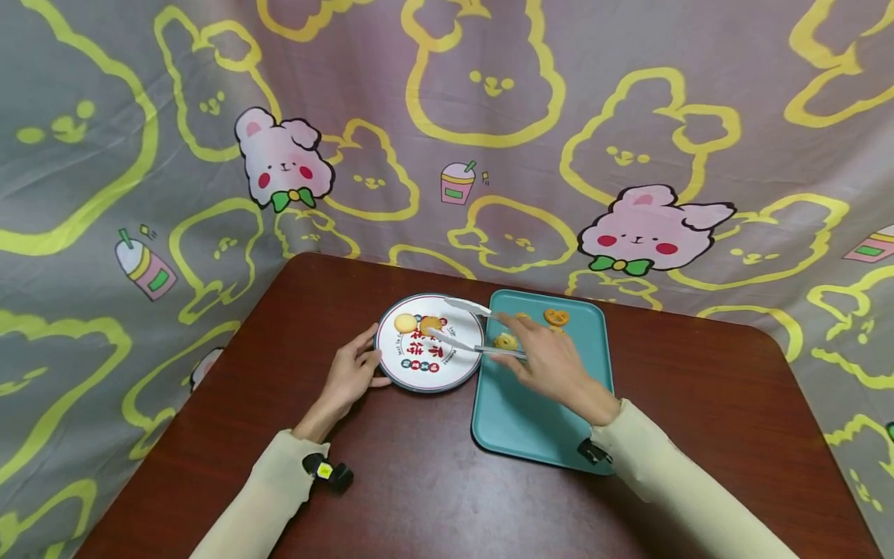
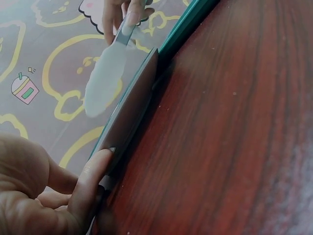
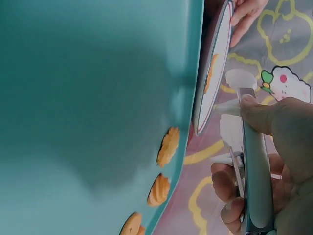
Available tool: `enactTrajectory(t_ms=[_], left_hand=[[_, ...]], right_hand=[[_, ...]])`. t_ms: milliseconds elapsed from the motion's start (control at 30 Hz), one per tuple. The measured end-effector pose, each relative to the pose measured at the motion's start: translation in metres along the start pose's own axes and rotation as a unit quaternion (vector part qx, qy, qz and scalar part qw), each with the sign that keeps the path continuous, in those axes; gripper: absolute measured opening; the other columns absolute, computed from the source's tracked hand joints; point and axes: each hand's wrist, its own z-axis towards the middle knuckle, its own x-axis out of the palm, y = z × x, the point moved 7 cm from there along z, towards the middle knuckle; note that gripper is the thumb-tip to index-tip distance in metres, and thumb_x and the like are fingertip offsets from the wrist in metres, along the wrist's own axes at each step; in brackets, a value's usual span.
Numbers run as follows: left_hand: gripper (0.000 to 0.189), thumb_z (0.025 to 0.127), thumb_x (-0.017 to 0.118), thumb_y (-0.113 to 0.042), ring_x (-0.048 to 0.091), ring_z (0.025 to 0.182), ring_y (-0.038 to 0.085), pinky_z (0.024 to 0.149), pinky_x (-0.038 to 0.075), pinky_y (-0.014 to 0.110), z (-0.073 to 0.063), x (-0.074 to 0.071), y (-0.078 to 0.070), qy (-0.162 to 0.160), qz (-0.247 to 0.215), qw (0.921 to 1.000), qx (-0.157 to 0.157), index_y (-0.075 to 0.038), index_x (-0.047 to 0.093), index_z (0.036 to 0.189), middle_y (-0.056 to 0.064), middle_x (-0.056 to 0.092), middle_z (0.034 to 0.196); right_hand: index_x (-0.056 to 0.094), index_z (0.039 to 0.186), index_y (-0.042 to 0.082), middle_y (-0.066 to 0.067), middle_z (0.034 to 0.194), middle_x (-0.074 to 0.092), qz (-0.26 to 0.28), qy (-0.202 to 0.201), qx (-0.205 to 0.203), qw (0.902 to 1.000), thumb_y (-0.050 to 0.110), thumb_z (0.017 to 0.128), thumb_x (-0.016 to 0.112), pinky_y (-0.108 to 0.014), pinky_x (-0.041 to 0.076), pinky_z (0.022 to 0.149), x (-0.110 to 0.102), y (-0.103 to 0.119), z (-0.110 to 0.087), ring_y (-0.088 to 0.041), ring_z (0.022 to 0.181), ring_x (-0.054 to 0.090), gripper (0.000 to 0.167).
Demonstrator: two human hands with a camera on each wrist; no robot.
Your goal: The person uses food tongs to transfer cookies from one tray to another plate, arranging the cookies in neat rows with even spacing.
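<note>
My left hand [image 1: 351, 371] holds the left rim of a round white plate [image 1: 461, 369] with red printed characters; its fingers touch the edge in the left wrist view. On the plate lie a pale round cookie [image 1: 404, 323] and a browner cookie [image 1: 427, 326]. My right hand [image 1: 552, 361] grips metal tongs [image 1: 501, 352] with whitish tips, reaching over the plate from the right. The tong arms are spread apart, one tip near the browner cookie. In the right wrist view, thumb and curled fingers wrap the tongs' handle [image 3: 257, 181].
A teal tray [image 1: 541, 419] stands right of the plate, close to its rim. At its far end are a pretzel-shaped cookie [image 1: 556, 317], a swirled cookie [image 1: 505, 341] and others partly behind the right hand. A patterned curtain [image 1: 489, 225] hangs behind the brown table [image 1: 419, 481].
</note>
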Motion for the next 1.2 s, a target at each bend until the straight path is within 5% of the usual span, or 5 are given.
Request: enactTrajectory(t_ms=[200, 400, 600, 967, 1200], left_hand=[[0.06, 0.109, 0.044, 0.0, 0.058, 0.134, 0.042, 0.076, 0.07, 0.03, -0.001, 0.0, 0.0, 0.001, 0.002, 1.0, 0.0, -0.012, 0.028, 0.166, 0.024, 0.037, 0.165], [0.061, 0.109, 0.045, -0.001, 0.057, 0.135, 0.04, 0.075, 0.07, 0.03, -0.001, 0.0, 0.001, 0.0, -0.002, 1.0, -0.006, -0.013, 0.027, 0.166, 0.022, 0.037, 0.165], [0.061, 0.109, 0.045, -0.001, 0.056, 0.137, 0.04, 0.076, 0.07, 0.03, -0.001, 0.0, 0.002, 0.002, -0.002, 1.0, -0.008, -0.015, 0.027, 0.167, 0.022, 0.037, 0.165], [0.061, 0.109, 0.045, -0.001, 0.057, 0.136, 0.042, 0.075, 0.07, 0.03, -0.001, -0.001, 0.001, 0.001, 0.003, 1.0, 0.002, -0.014, 0.027, 0.166, 0.024, 0.038, 0.164], [0.06, 0.109, 0.044, 0.0, 0.055, 0.136, 0.044, 0.076, 0.07, 0.03, 0.001, 0.0, -0.001, 0.007, -0.006, 0.9999, 0.009, -0.012, 0.028, 0.166, 0.026, 0.038, 0.163]], right_hand=[[0.053, 0.153, 0.02, -0.009, 0.136, 0.071, 0.011, 0.008, 0.031, 0.9994, 0.049, 0.095, 0.075, -0.025, 0.033, 0.038, -0.009, -0.016, -0.014, -0.014, 0.055, 0.046, 0.068], [0.053, 0.153, 0.02, -0.011, 0.113, 0.077, -0.002, 0.002, 0.063, 0.998, 0.049, 0.093, 0.076, -0.025, 0.029, 0.035, -0.016, -0.036, -0.028, -0.015, 0.054, 0.043, 0.07], [0.05, 0.155, 0.018, -0.017, 0.133, 0.071, -0.001, -0.008, 0.094, 0.9956, 0.045, 0.094, 0.076, -0.024, 0.032, 0.032, -0.019, -0.055, -0.043, -0.016, 0.053, 0.048, 0.071], [0.053, 0.151, 0.009, -0.019, 0.138, 0.068, -0.008, -0.034, 0.12, 0.9921, 0.046, 0.095, 0.075, -0.026, 0.043, 0.038, -0.026, -0.078, -0.067, -0.034, 0.086, 0.07, 0.07], [0.053, 0.15, 0.007, -0.024, 0.134, 0.068, -0.02, -0.035, 0.134, 0.9902, 0.043, 0.094, 0.077, -0.033, 0.051, 0.043, -0.032, -0.089, -0.082, -0.034, 0.085, 0.069, 0.07]])
